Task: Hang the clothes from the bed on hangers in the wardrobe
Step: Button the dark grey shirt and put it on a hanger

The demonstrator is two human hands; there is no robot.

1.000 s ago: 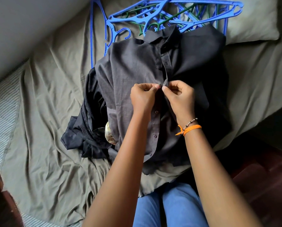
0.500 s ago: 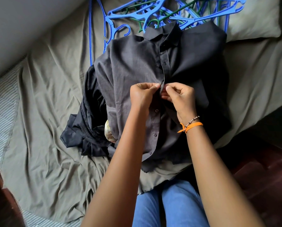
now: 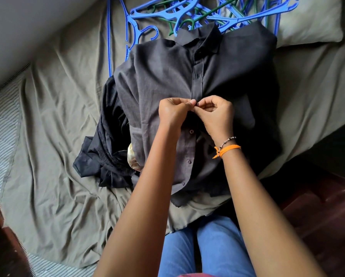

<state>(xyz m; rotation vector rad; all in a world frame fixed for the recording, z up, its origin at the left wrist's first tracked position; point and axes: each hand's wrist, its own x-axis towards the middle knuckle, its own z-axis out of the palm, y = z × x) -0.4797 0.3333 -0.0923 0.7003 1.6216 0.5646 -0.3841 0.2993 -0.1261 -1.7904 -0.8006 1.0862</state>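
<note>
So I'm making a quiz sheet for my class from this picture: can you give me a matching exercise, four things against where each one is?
Things:
1. hangers
2. pillow
3. shirt
4. orange band

Places:
A. on the right wrist
B. spread on the bed, under both hands
C. top right corner of the bed
D. piled past the shirt's collar

The left hand and right hand both pinch the shirt's front at a button.

Pairs: 1-D, 2-C, 3-B, 4-A
</note>
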